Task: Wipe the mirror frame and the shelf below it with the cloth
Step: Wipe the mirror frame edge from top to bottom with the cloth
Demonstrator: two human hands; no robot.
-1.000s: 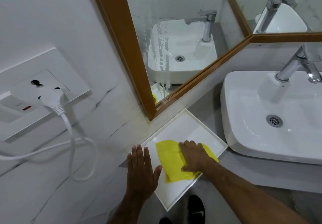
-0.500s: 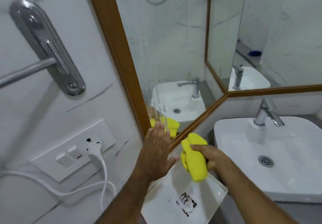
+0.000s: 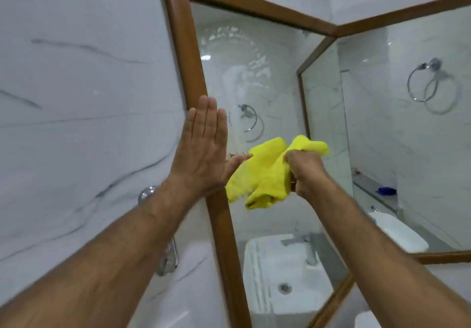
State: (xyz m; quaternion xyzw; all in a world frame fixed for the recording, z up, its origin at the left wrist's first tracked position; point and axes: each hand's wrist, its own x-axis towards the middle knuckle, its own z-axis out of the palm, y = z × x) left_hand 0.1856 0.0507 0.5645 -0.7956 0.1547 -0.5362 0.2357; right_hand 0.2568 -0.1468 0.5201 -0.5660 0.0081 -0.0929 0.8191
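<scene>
Head view: right hand point(image 3: 304, 172) grips bunched cloth point(image 3: 267, 172).

Both forearms are bare up to the lower edge of the picture; no sleeve shows on either one. No watch and no bracelet sits on the two wrists. The left hand point(image 3: 204, 154) has long, straight fingers with short nails, and fine lines cross its back near the knuckles. The right hand point(image 3: 304, 172) shows rounded knuckles and a strong wrist. A little fine hair lies on both forearms.
</scene>
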